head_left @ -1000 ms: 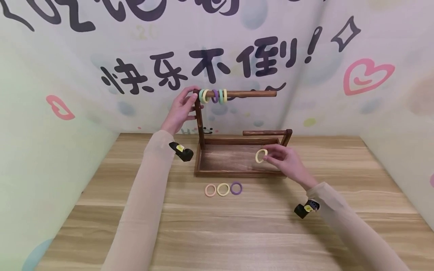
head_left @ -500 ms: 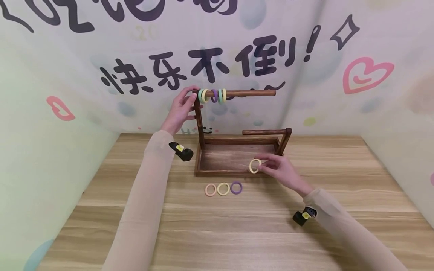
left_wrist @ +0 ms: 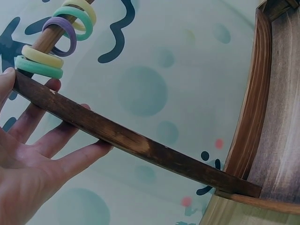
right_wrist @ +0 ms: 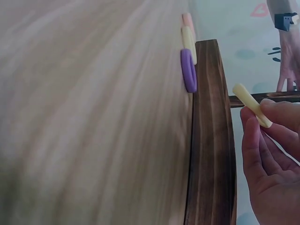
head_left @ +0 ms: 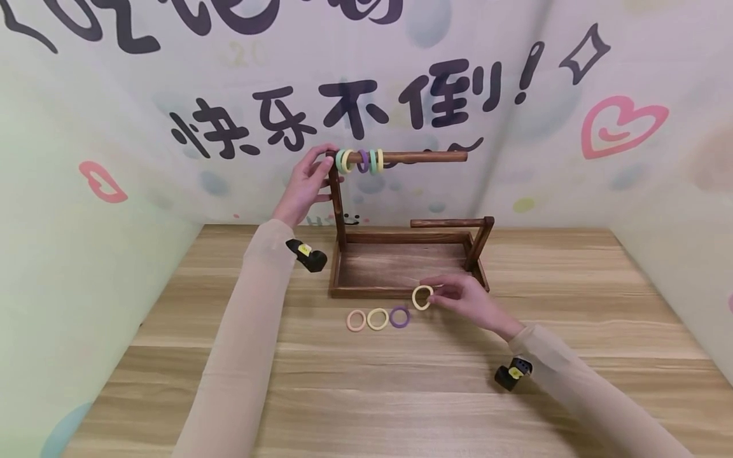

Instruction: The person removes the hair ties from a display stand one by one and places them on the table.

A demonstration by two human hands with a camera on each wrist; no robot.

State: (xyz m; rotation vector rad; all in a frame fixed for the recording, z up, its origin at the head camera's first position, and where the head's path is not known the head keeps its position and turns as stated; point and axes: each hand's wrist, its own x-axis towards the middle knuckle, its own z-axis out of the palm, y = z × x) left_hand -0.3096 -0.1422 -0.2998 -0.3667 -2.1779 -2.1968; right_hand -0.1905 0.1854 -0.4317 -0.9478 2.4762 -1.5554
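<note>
A dark wooden stand (head_left: 401, 292) with a tray base, a tall post and a long top bar (head_left: 424, 157) sits at the back of the table. Several green, yellow and purple rings (head_left: 359, 161) hang on the bar's left end. My left hand (head_left: 303, 184) holds the top of the post (left_wrist: 117, 136), fingers around it. My right hand (head_left: 458, 298) pinches a pale yellow ring (head_left: 422, 297) just above the table, in front of the tray's front rail (right_wrist: 211, 140). A pink ring (head_left: 356, 320), a yellow ring (head_left: 377, 319) and a purple ring (head_left: 399, 316) lie in a row to its left.
A shorter bar (head_left: 446, 223) sticks out from the stand's right post. The light wooden table (head_left: 366, 394) is walled by printed panels (head_left: 114, 159) at the back and both sides.
My right hand has carried the pale yellow ring down and leftward from over the tray to just in front of it, beside the purple ring. The left hand has stayed on the post.
</note>
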